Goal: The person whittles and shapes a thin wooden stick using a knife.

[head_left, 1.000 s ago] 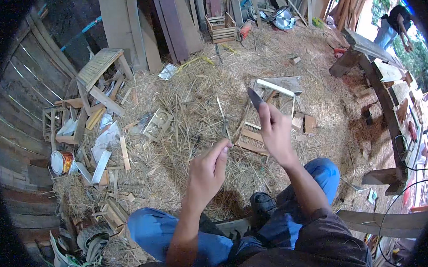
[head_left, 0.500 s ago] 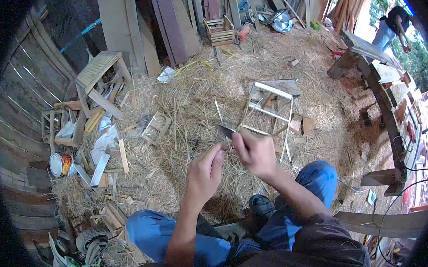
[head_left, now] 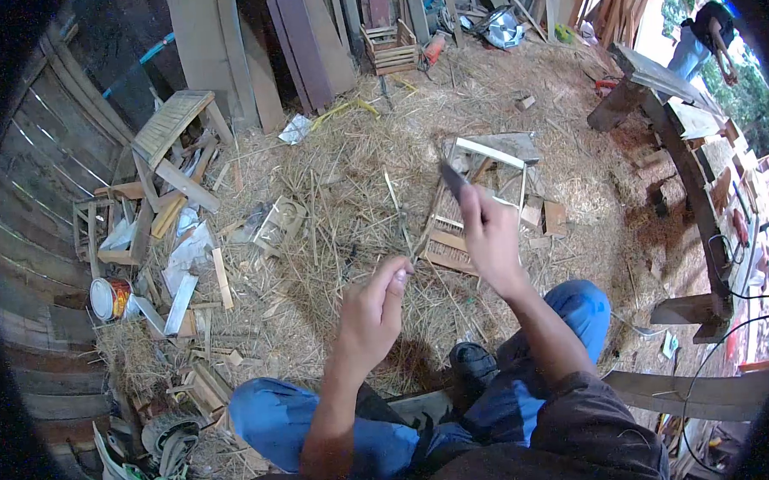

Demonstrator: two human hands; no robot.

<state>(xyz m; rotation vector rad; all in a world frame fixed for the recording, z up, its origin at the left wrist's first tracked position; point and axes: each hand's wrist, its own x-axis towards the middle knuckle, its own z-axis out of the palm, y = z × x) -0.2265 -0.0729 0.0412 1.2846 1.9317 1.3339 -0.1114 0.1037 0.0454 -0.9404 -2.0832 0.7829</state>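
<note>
My right hand (head_left: pixel 490 235) is closed around the handle of a knife (head_left: pixel 453 180), its dark blade pointing up and left, away from my other hand. My left hand (head_left: pixel 373 313) is closed, thumb pressed against the curled fingers. A thin pale wooden strip (head_left: pixel 393 197) runs upward from those fingertips, with its lower end hidden or hard to make out. Beyond my right hand, a light wooden frame with slats (head_left: pixel 490 156) lies on the straw-covered ground, partly hidden by that hand.
A small slatted wooden stool (head_left: pixel 173 120) and a paint can (head_left: pixel 111 298) are at left. Boards lean behind a wooden crate (head_left: pixel 391 49). A rough bench (head_left: pixel 689 175) runs along the right, with a person (head_left: pixel 709 41) bending beyond it. Cables hang lower right.
My right hand has moved up and to the right with the knife, away from my left hand. The left hand has stayed nearly in place.
</note>
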